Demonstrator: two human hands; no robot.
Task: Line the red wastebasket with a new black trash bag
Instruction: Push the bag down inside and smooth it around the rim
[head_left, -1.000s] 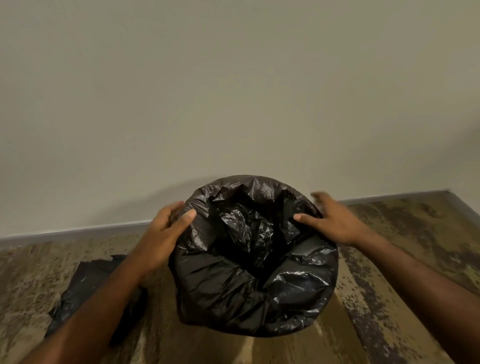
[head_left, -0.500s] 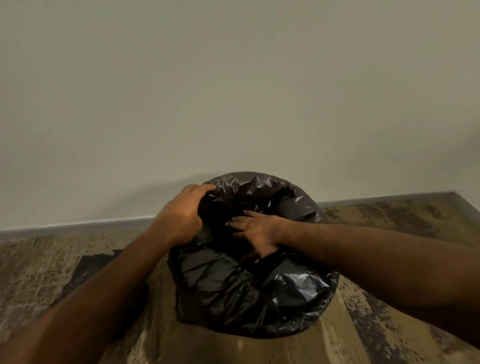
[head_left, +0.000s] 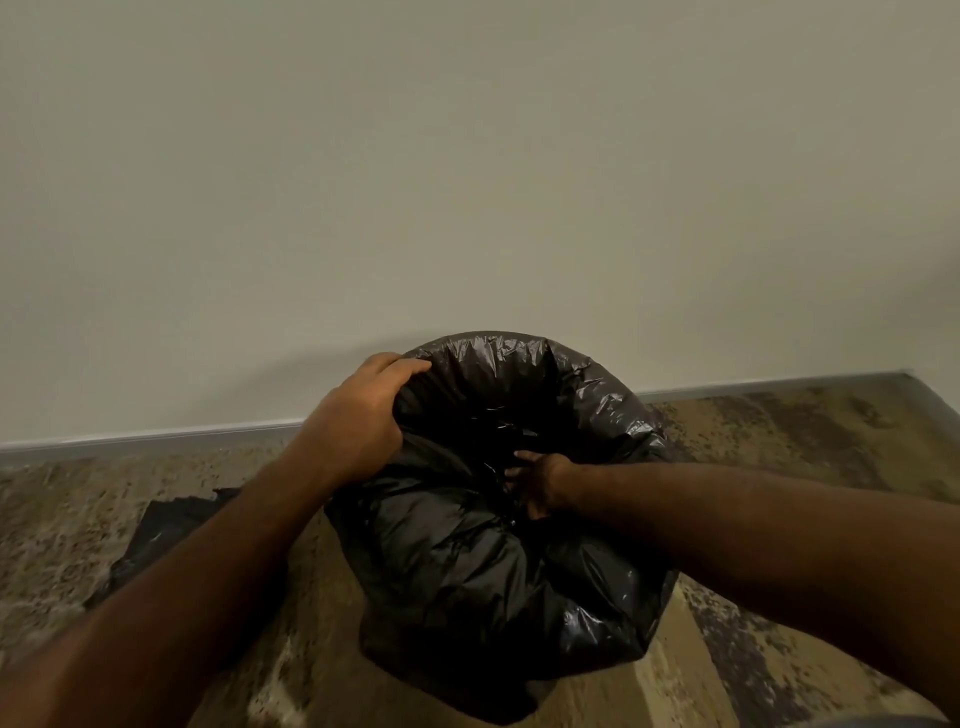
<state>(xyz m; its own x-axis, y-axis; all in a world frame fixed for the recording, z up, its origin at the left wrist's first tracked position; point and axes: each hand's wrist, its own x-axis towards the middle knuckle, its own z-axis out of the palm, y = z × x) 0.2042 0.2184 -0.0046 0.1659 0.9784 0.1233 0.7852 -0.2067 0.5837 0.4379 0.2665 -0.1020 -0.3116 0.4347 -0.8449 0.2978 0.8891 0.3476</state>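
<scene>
A glossy black trash bag is draped over the wastebasket and covers it entirely, so no red shows. The bag's mouth folds out over the round rim. My left hand grips the bag over the rim at the far left edge, fingers curled on top. My right hand is sunk inside the bag's opening, with only the back of the hand and the wrist showing. Its fingers are hidden in the dark folds, so I cannot tell whether they hold plastic.
A second piece of black plastic lies flat on the mottled brown floor to the left of the basket. A plain pale wall with a grey baseboard stands right behind the basket.
My right hand left the right rim, moved over the opening and pushed down into the bag. My left hand shifted along the rim toward the far side and closed over it.
</scene>
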